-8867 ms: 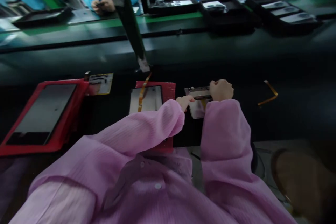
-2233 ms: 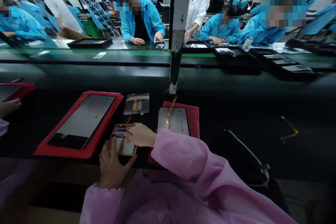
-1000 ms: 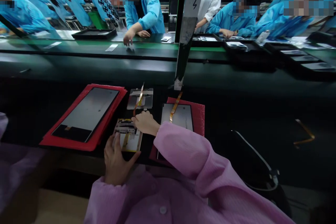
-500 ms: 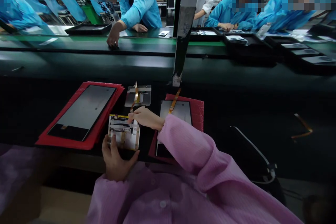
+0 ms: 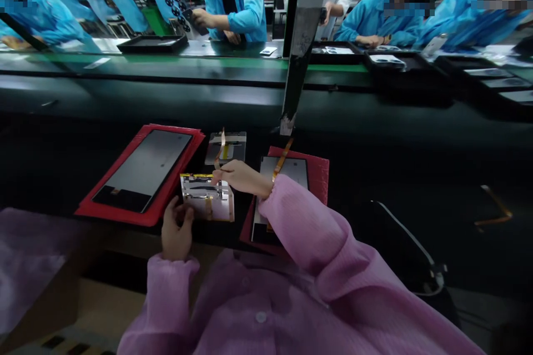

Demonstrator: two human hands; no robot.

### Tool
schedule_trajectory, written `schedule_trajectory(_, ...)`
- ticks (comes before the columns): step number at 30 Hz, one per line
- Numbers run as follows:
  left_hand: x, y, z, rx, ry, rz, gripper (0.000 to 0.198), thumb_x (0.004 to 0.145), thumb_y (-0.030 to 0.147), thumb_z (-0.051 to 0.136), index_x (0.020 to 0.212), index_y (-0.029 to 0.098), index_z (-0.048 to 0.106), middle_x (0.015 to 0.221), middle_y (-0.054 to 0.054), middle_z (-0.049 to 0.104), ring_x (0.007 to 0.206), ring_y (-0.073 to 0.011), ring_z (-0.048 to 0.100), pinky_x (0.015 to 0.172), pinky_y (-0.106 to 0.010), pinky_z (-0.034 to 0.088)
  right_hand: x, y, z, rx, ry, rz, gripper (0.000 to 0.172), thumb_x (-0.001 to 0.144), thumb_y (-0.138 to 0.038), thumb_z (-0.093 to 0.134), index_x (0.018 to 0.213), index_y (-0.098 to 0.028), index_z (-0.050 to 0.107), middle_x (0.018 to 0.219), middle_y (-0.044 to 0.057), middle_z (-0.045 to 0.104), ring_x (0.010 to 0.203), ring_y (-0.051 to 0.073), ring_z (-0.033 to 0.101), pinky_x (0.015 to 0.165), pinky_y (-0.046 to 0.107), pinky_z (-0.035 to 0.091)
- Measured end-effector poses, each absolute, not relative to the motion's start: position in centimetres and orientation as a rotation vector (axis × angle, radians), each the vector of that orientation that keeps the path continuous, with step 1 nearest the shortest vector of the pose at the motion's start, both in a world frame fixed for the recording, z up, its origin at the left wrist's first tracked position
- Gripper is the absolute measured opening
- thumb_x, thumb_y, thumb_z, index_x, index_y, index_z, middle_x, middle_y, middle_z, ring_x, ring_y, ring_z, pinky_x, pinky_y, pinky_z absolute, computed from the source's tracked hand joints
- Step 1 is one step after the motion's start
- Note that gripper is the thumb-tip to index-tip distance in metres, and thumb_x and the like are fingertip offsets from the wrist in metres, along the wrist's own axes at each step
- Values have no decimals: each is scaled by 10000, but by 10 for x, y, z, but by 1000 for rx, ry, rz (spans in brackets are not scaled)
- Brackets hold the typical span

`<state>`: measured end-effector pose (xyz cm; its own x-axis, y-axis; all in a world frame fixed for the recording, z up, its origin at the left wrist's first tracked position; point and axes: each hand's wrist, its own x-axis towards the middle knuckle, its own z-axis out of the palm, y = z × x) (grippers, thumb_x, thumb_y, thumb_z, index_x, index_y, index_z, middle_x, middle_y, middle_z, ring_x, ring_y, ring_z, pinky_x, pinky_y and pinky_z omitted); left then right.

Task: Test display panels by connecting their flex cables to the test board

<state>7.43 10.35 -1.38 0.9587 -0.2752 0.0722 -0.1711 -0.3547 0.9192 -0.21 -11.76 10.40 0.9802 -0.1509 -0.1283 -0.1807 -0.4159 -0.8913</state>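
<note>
A small white plate [image 5: 206, 208] with dark and metallic strips and a yellow top edge is in front of me. My left hand [image 5: 177, 230] has its fingers curled at the plate's lower left edge, the thumb touching it. Over the plate's upper right corner, my right hand [image 5: 244, 177] pinches the end of an orange-brown ribbon cable [image 5: 222, 147]. This cable rises past a similar grey plate [image 5: 238, 144] lying just behind. Partly under my right forearm is a display panel [image 5: 297, 171] on red foam, with another ribbon cable [image 5: 283, 156] across its top.
At left, a larger display panel [image 5: 145, 163] lies on red foam sheets [image 5: 89, 205]. A loose ribbon cable [image 5: 499, 202] and a white cord [image 5: 403, 233] are at right. A metal post [image 5: 297, 61] stands ahead. Beyond the conveyor [image 5: 175, 91], people in blue coats sit near black trays [image 5: 152, 44].
My left hand has shifted from spanning the plate's front to its left edge, fingers drawn in. The plate now looks tilted and brighter. Across the conveyor, a person's hand has lifted a dark object.
</note>
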Motion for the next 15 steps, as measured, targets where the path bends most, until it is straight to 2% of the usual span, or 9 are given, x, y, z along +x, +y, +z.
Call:
schedule_trajectory(2,79,103,-7,1912,-307,-140,720,665,599,714,1198,124,620,977,-105,697,863,-236,662,875,-426,554,-3,-119,105,-2014,200,27,353,1006,-270,483,952,-94,785,632,-36,480,604,78,412,619,226,286)
schedule_trajectory(5,78,103,5,1828,-299,-167,623,635,583,748,1054,128,673,952,-91,715,870,-232,657,827,-379,555,-7,-122,111,-1978,154,5,374,1012,-310,478,962,-95,781,650,-31,496,613,84,403,632,234,284)
schedule_trajectory(8,69,101,21,1724,-294,-176,590,671,553,760,1075,132,671,954,-74,720,834,-196,648,769,-314,539,-17,-129,121,-1877,102,-30,395,999,-375,501,955,-103,784,639,-24,508,611,89,390,630,245,279)
schedule_trajectory(11,56,90,37,1605,-317,-207,552,722,528,760,1101,138,668,955,-65,720,791,-163,639,724,-272,523,-36,-140,133,-1700,72,-86,415,964,-462,533,915,-139,788,772,23,627,686,106,480,665,251,344)
schedule_trajectory(13,44,77,48,1526,-353,-245,526,744,520,758,1105,147,670,1001,-76,721,831,-172,655,741,-278,533,-52,-150,141,-1621,114,-127,403,933,-491,562,896,-161,790,865,48,667,738,123,527,679,261,382)
schedule_trajectory(15,31,61,58,1454,-405,-303,516,752,524,759,1101,154,669,1030,-92,717,890,-195,671,772,-298,551,-69,-162,149,-1592,197,-160,377,892,-500,610,885,-170,793,865,57,671,746,135,541,663,267,395)
